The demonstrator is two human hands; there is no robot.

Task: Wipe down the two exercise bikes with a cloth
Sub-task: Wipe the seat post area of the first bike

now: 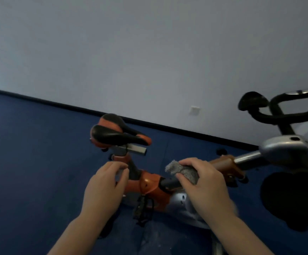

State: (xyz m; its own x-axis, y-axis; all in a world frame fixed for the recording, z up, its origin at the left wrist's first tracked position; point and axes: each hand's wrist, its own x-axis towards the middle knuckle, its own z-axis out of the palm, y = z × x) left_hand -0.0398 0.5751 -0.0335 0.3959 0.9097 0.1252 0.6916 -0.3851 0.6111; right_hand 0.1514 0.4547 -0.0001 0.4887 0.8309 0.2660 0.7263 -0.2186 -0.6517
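Observation:
An orange and black exercise bike (149,184) stands below me, its black and orange saddle (118,134) at centre left. My right hand (206,186) presses a grey fluffy cloth (184,172) onto the bike's dark top frame bar. My left hand (105,184) hovers beside the seat post with its fingers curled and apart, holding nothing. A second bike's black handlebars (285,109) and silver housing (285,148) show at the right edge.
Blue carpet (30,162) covers the floor up to a black skirting board and a pale wall. A white wall socket (194,109) sits low on the wall. A black pedal (142,208) hangs under the orange frame.

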